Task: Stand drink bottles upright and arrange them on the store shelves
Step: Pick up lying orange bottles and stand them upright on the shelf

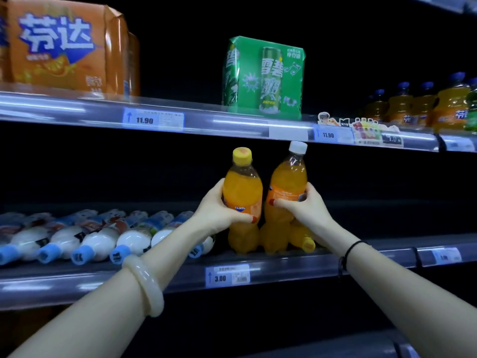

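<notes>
Two orange soda bottles stand side by side on the middle shelf (pixel 284 270). My left hand (pixel 216 210) grips the yellow-capped bottle (pixel 242 192) around its label. My right hand (pixel 307 208) grips the white-capped bottle (pixel 286 187), which tilts slightly to the right. Behind and below my right hand, a third orange bottle (pixel 302 239) lies on its side with its yellow cap pointing forward.
Several white bottles with blue caps (pixel 95 241) lie on their sides at the left of the same shelf. On the upper shelf (pixel 232 122) sit an orange multipack (pixel 64 47), a green multipack (pixel 265 76) and upright orange bottles (pixel 423 107) at far right. Price tags line the shelf edges.
</notes>
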`<state>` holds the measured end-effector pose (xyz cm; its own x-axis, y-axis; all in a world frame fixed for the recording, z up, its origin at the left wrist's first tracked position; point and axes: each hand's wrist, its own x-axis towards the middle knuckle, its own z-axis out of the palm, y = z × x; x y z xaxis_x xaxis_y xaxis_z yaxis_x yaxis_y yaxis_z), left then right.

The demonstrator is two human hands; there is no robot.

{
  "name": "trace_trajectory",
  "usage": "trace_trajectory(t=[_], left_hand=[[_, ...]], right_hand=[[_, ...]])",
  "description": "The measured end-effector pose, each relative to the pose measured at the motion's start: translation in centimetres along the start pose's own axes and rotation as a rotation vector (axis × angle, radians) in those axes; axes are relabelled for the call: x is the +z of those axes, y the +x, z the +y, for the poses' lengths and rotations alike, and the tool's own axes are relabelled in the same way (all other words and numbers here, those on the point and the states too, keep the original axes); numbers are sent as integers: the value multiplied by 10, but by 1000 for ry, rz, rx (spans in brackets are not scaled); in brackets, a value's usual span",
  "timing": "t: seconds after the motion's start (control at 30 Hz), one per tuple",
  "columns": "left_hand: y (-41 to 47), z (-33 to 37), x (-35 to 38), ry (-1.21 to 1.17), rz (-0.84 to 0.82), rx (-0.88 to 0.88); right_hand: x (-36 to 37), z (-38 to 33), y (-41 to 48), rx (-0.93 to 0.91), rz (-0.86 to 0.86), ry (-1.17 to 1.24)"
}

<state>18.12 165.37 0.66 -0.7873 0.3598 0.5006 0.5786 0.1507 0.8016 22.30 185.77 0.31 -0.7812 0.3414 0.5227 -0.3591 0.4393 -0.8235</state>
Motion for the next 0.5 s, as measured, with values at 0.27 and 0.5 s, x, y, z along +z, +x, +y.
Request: trace_trajectory(t=[0.27, 0.5], left_hand=[[-40, 2, -8, -5, 22, 169], [-75, 28, -44, -83, 3, 202]], right_hand=[[3, -17, -55, -143, -48, -72], [8, -64, -97, -203, -118, -53]])
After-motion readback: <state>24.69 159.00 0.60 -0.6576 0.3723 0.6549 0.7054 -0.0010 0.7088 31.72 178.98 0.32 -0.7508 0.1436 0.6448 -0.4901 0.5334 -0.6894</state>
